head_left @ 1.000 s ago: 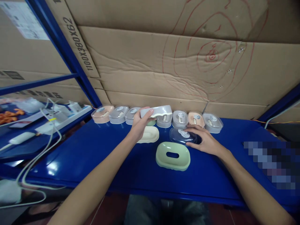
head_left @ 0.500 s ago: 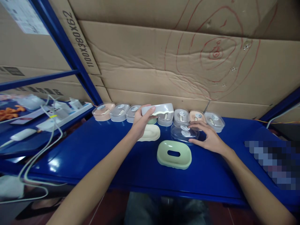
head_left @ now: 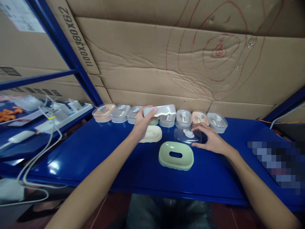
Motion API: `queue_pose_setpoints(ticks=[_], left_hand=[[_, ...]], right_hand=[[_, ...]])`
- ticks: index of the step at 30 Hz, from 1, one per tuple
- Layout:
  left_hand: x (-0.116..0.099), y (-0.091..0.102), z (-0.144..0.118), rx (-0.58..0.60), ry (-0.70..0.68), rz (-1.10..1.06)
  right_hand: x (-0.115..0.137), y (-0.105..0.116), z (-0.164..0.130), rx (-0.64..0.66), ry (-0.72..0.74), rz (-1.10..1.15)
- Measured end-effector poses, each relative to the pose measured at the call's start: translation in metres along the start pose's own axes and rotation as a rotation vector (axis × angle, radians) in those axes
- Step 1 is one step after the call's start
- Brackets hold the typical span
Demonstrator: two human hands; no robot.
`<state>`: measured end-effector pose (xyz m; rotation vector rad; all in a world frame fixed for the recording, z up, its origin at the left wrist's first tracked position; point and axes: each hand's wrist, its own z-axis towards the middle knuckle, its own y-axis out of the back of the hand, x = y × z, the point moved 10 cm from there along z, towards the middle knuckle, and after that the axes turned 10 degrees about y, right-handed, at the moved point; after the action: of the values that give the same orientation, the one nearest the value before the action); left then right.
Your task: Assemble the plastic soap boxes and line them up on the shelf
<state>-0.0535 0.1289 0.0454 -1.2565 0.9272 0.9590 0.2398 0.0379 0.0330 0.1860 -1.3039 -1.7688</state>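
My left hand [head_left: 143, 122] is closed around a grey soap box base [head_left: 164, 110], held tilted above the table with a pale wavy edge along its lower side. My right hand [head_left: 212, 136] has thumb and fingers on the right end of a clear lid [head_left: 182, 136] that bears a round sticker and lies on the table. Nearer to me sits a light green soap tray [head_left: 164, 157] with an oval slot. A cream tray [head_left: 153, 135] lies below my left hand, which partly covers it. Behind the grey base, a bit of green [head_left: 155, 121] shows.
Several lidded soap boxes [head_left: 120, 114], grey and peach, stand in a row along the cardboard wall [head_left: 133, 57]. The table [head_left: 100, 159] is blue. At left, white cables and a power strip [head_left: 81, 109] lie by a blue rack post. A blurred-out patch [head_left: 276, 162] covers the right side.
The clear lid in my right hand has settled; one sticker shows where two showed before. My left hand and the grey base have hardly moved. The view has shifted slightly.
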Motion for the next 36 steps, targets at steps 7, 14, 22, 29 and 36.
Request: queue_pose_setpoints(ticks=[7, 14, 22, 29, 36], left_hand=[[0.001, -0.001, -0.001, -0.003, -0.001, 0.029], [0.003, -0.005, -0.002, 0.017, -0.006, 0.026], [0.004, -0.004, -0.001, 0.020, 0.001, 0.031], [-0.002, -0.021, -0.020, 0.091, -0.065, 0.230], [-0.015, -0.072, -0.065, 0.410, -0.208, 0.365]], right_hand=[[0.001, 0.000, 0.001, -0.027, 0.000, -0.001], [0.006, -0.006, 0.006, -0.056, 0.030, 0.023], [0.017, 0.009, 0.005, -0.077, 0.035, -0.039], [0.026, 0.030, 0.001, -0.414, -0.014, 0.048], [0.040, 0.002, 0.007, -0.380, -0.001, 0.326]])
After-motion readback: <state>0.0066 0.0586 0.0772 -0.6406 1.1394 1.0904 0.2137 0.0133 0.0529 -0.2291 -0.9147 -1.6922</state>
